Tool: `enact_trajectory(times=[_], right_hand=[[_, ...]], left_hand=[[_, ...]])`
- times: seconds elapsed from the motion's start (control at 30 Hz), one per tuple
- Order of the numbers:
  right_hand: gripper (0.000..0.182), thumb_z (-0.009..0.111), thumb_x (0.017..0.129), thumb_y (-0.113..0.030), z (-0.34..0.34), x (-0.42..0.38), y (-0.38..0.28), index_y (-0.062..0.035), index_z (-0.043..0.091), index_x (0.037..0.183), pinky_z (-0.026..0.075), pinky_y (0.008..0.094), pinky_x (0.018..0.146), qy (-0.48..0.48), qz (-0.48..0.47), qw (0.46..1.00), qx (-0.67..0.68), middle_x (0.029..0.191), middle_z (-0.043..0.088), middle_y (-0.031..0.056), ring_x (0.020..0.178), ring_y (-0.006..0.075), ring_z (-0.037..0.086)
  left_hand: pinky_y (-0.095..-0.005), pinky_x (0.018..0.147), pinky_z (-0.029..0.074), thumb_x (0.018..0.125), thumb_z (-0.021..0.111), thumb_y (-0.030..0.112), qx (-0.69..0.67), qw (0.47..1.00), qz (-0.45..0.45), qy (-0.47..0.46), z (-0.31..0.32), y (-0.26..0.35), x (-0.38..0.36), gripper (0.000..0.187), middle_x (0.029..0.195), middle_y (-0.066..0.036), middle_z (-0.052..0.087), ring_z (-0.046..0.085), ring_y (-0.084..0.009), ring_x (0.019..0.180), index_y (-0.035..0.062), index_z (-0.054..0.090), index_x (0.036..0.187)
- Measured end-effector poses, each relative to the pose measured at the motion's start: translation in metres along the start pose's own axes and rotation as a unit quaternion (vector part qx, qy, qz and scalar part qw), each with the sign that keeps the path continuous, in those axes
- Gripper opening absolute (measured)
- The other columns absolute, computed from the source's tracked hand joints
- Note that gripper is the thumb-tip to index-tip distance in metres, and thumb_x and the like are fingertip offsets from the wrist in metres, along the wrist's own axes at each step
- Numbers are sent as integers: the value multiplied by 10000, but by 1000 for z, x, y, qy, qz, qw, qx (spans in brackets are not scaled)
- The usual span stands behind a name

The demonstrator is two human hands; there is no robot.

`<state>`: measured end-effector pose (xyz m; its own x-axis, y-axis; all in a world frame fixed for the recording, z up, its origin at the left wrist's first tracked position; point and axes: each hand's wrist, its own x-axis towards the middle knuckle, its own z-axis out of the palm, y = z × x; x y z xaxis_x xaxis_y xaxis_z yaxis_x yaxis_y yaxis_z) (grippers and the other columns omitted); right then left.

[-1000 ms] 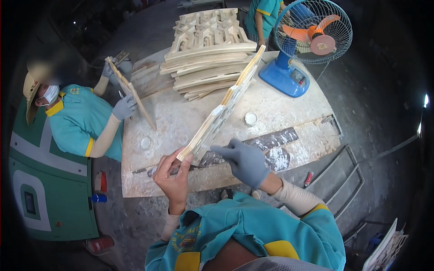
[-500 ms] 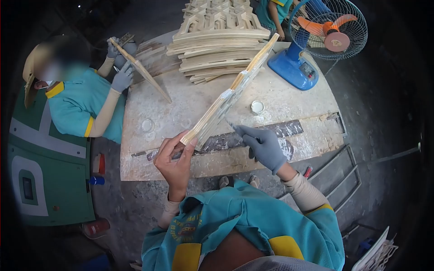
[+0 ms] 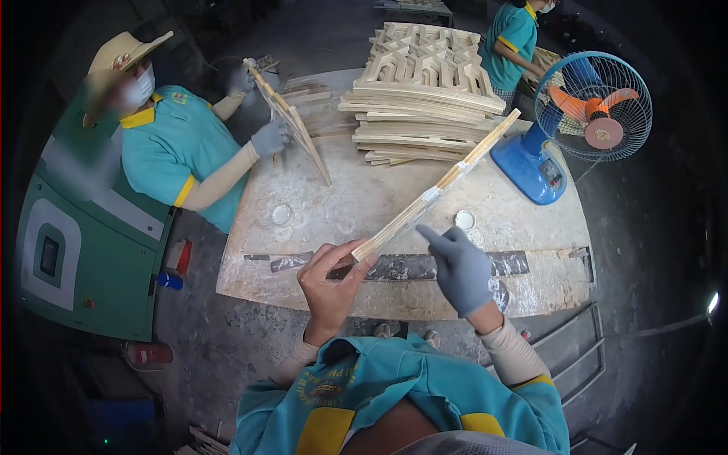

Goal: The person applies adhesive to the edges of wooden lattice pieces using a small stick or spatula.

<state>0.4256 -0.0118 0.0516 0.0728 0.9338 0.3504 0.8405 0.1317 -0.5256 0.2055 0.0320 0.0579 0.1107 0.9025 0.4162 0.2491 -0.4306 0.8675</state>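
Observation:
My bare left hand grips the lower end of a pale wooden panel, thumb on one side and fingers on the other. The panel is tilted, its edge facing me and its far end up toward the right, with white paste patches along it. My right hand, in a grey glove, is just right of the panel. Its index finger points toward the panel's face while the other fingers curl in; what they hold, if anything, is hidden. A small round dish of white paste stands on the worktable beyond it.
A stack of wooden lattice panels stands at the back, beside a blue fan with orange blades. At left a co-worker holds another panel. Another person is behind. A dark strip lies along the near edge.
The view has shifted, so the table sits lower and further right. The panel is turned more edge-on and tilted further right. My right hand has moved slightly, index finger still extended.

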Motion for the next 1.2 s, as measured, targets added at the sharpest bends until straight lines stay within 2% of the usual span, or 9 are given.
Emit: enact_trajectory(times=[0.27, 0.33, 0.5, 0.63, 0.73, 0.77, 0.8, 1.13, 1.2], right_hand=[[381, 627, 943, -74, -13, -1, -1, -176, 687, 1305, 497, 399, 606, -55, -49, 988, 136, 833, 609, 132, 681, 318, 638], [339, 619, 967, -97, -28, 25, 3, -121, 685, 1299, 497, 376, 635, 108, -44, 987, 114, 870, 662, 158, 719, 333, 644], [263, 609, 985, -175, -14, 96, 50, -78, 721, 1203, 530, 423, 764, 87, -60, 980, 171, 955, 713, 190, 844, 365, 677], [257, 598, 985, -208, 11, 100, 61, -70, 732, 1156, 527, 460, 804, 87, -65, 985, 134, 960, 714, 193, 871, 378, 678], [267, 609, 996, -186, 13, 101, 63, -37, 724, 1186, 520, 364, 707, 107, -94, 985, 98, 861, 690, 168, 748, 274, 665], [267, 610, 997, -190, 8, 102, 58, -35, 725, 1181, 519, 361, 706, 83, -76, 988, 109, 846, 687, 166, 740, 269, 662], [267, 611, 999, -194, 6, 103, 54, -32, 726, 1176, 518, 357, 705, 59, -61, 989, 121, 832, 684, 164, 733, 263, 660], [241, 625, 945, -210, 7, 103, 52, -23, 745, 1039, 504, 451, 764, 58, -37, 983, 171, 878, 679, 202, 824, 387, 645], [258, 614, 995, -153, 6, 103, 54, 9, 720, 1165, 525, 331, 709, 35, -35, 988, 143, 848, 694, 155, 723, 219, 648]], left_hand=[[-235, 770, 562, 859, 814, 50, -41, 999, -13, 20, -3, -5, 16, 282, 967, -85, 708, 686, -124, 841, -39, 742, 1116], [-235, 738, 565, 843, 816, 31, -38, 999, -1, 15, -5, -6, 18, 289, 944, -84, 702, 681, -120, 805, -33, 745, 1116], [-272, 796, 566, 769, 818, -35, -31, 999, 28, -32, -22, 0, 26, 350, 1013, -115, 693, 684, -154, 882, -36, 739, 1111], [-396, 787, 522, 819, 681, 118, 30, 927, 349, 132, -74, 54, 28, 169, 1033, -124, 678, 645, -296, 880, 20, 733, 948], [-369, 815, 528, 914, 582, 202, -270, 775, 565, 88, -100, 115, 15, 136, 912, -9, 575, 565, -215, 896, 98, 602, 829], [-407, 862, 486, 1081, 431, 343, -284, 766, 576, -15, -98, 140, 14, 386, 967, -69, 528, 509, -214, 1007, 136, 587, 1367], [-353, 841, 491, 1078, 390, 402, -291, 760, 580, 29, -81, 165, 18, 405, 892, -43, 507, 538, -157, 902, 98, 556, 866], [-241, 670, 515, 868, 688, -68, -411, 710, 571, -37, -90, 177, 12, 177, 875, 23, 577, 574, -89, 809, 69, 598, 934], [-247, 671, 518, 873, 674, -73, -443, 691, 570, -36, -87, 178, 15, 168, 890, 21, 590, 583, -92, 817, 60, 612, 955]])
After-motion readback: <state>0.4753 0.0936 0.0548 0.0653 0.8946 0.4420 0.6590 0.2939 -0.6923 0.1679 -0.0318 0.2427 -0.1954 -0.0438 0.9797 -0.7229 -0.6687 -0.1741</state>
